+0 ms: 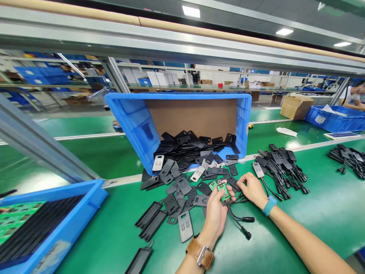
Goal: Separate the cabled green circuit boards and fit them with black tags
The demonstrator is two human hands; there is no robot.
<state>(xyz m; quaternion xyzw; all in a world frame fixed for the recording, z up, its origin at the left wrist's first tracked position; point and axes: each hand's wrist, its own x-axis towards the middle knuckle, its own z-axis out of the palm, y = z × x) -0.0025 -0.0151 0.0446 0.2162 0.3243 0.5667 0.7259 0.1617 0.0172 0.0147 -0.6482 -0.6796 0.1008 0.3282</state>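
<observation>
The left hand [216, 213] pinches a small green circuit board [224, 192] between thumb and fingertips, holding it just above the table [327, 213] near the middle of its near edge, with thin black cables [238, 220] trailing from the board down to two round plugs on the surface. The right hand [252, 189], fingers curled together, rests just beside the board on a black plastic housing [234, 184]; whether it grips that housing I cannot tell. The likeliest slip, as I judge it, is the board twisting in so light a pinch, since the hanging cables pull on it and could snag on the loose black plastic shells [182, 196] strewn all around; a tug there might strain the solder joints or drag neighbouring pieces off the heap. The shells are flat, matte and hard-edged, some rectangular with a slotted tab, a few showing pale grey faces, and they slide easily on the smooth, glossy green mat. More spill from a tipped blue crate [137, 121] lined with brown cardboard towards the far edge. A bundle of finished cabled units [281, 165] lies to the right, well apart from another blue bin [71, 224] at the left corner
</observation>
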